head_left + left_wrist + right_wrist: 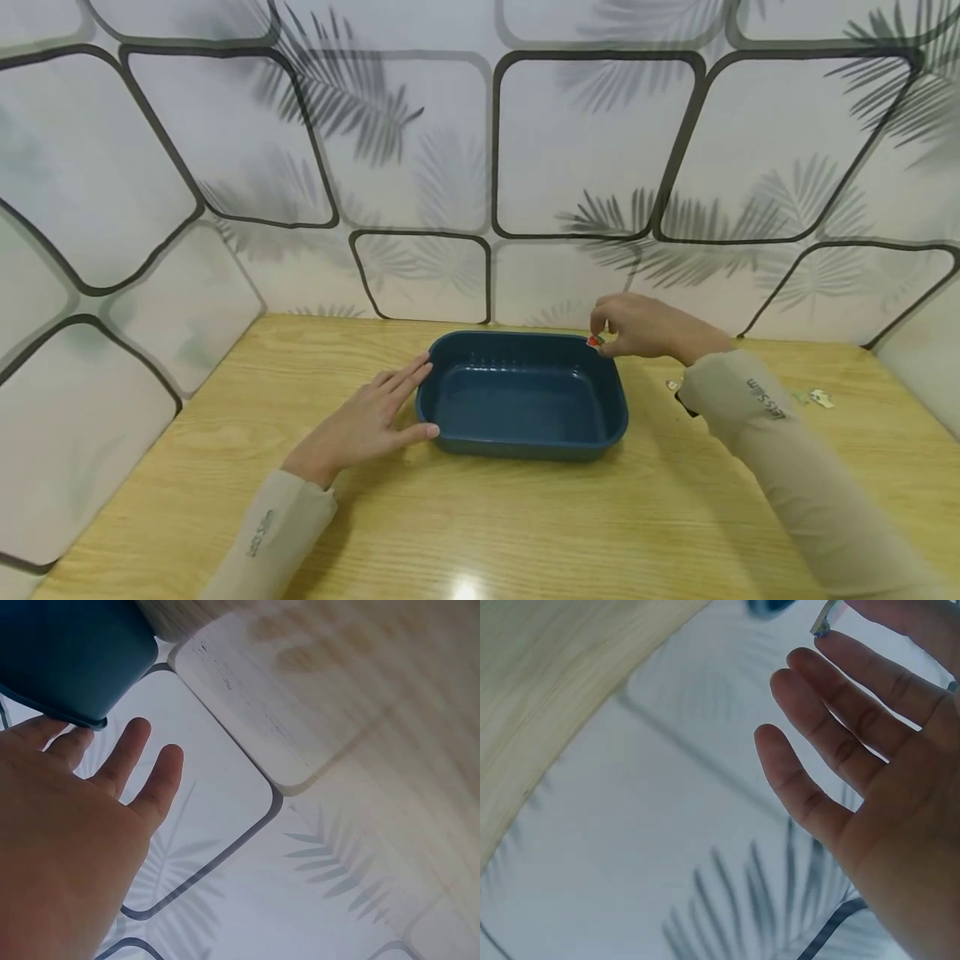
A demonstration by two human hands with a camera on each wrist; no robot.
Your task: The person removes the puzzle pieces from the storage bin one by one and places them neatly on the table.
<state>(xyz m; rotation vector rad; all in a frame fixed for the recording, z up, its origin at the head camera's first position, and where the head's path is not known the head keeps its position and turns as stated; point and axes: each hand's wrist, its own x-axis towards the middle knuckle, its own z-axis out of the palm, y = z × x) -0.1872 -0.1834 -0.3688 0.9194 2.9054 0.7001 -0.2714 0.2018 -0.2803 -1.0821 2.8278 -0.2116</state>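
A dark blue rectangular tub (517,400) rests on the wooden table. My left hand (367,425) touches its left rim, fingers extended and thumb at the near left corner. In the left wrist view, fingertips of the left hand (75,810) meet the rim of the tub (82,660). At the far right corner, my right hand (637,327) pinches a small flat piece (595,341) with red and white on it, close over the rim. The right wrist view shows the thin edge of this piece (825,618) between thumb and forefinger of the right hand (900,772).
Several small flat pieces (821,398) lie on the table to the right, near the right sleeve; another piece (672,385) is by the right wrist. A patterned backdrop (420,183) stands along the back and sides of the table (480,525).
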